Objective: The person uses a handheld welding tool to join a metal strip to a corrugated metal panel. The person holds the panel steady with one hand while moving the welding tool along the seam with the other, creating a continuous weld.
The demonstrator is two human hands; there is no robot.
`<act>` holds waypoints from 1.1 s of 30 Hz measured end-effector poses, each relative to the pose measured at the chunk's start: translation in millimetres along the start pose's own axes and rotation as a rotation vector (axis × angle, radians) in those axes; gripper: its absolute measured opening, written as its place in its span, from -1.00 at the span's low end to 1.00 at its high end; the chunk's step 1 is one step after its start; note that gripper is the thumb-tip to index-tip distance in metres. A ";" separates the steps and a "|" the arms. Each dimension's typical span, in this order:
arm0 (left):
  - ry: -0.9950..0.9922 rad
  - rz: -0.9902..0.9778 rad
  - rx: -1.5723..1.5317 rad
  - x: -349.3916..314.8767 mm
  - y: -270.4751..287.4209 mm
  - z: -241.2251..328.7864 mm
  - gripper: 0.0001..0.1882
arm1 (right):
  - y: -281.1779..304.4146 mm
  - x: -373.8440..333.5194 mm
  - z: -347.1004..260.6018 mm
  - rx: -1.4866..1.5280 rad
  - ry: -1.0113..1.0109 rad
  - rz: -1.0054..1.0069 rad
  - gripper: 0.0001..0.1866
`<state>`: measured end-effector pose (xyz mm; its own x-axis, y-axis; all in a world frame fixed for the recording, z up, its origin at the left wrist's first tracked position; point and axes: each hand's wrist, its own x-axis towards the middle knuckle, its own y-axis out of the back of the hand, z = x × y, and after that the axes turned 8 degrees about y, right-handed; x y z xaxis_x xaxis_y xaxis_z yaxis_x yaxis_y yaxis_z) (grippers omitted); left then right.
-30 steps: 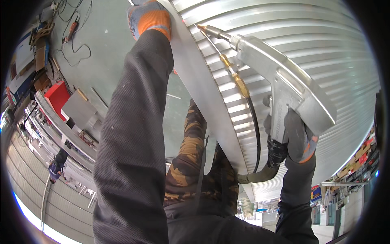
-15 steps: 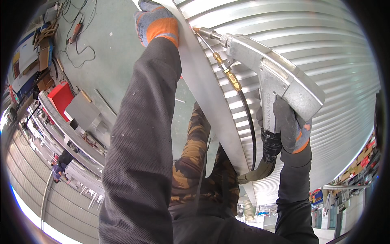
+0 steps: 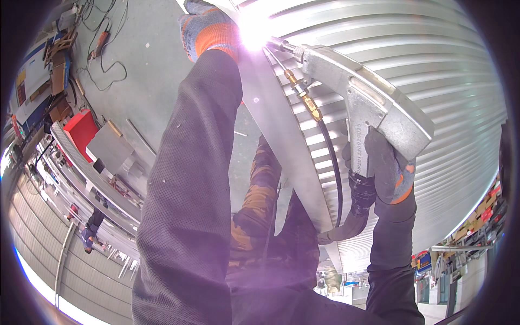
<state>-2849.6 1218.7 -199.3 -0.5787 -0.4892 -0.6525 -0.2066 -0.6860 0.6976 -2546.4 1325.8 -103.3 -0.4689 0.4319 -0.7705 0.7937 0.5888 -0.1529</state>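
My right hand [image 3: 385, 165], in a grey and orange work glove, is wrapped round the handle of a silver handheld welding gun [image 3: 357, 89]. The gun's nozzle points at the seam between a flat metal strip [image 3: 284, 146] and a ribbed, shiny metal panel [image 3: 428, 124]. A white-violet welding glare [image 3: 253, 32] covers the nozzle tip and that part of the seam. Beside the nozzle runs a thin feed tube with brass fittings [image 3: 306, 100] and a black hose. At the far end, my left hand [image 3: 208, 30], also gloved, is closed over the strip's edge; its fingertips are partly hidden.
A thick cable [image 3: 346, 230] hangs from the gun's handle near my body. On the floor to the left lie loose cords [image 3: 111, 67], a red box [image 3: 81, 132] and grey metal pieces [image 3: 116, 146]. Another person [image 3: 92, 230] is far off at left. Shelves with goods [image 3: 482, 216] stand at right.
A bright welding glare has lit up at the nozzle tip, casting violet light over my sleeve and the strip. Both hands and the gun keep their places. The distant person has shifted slightly.
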 end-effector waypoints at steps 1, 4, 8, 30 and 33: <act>-0.043 0.013 -0.034 9.0 -0.6 -5.8 -0.47 | -5.7 -0.7 -2.6 -0.101 0.032 -0.022 -0.52; -0.155 0.030 -0.138 30.5 -8.0 -21.8 -0.46 | -13.8 -1.3 -7.6 -0.258 0.114 -0.077 -0.50; -0.198 0.095 -0.093 35.8 -13.5 -21.1 -0.48 | -11.1 -1.0 -8.1 -0.289 0.132 -0.086 -0.50; -0.195 0.182 -0.027 31.5 -15.8 -16.6 -0.54 | 1.2 -17.0 -4.2 -0.334 0.178 -0.073 -0.41; -0.185 0.203 -0.024 37.0 -13.8 -15.6 -0.54 | 6.5 -19.4 -5.1 0.048 0.067 0.042 -0.47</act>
<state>-2855.9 1201.6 -237.8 -0.7412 -0.5127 -0.4333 -0.0539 -0.5979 0.7997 -2534.2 1324.7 -86.2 -0.4583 0.5015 -0.7338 0.8303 0.5362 -0.1521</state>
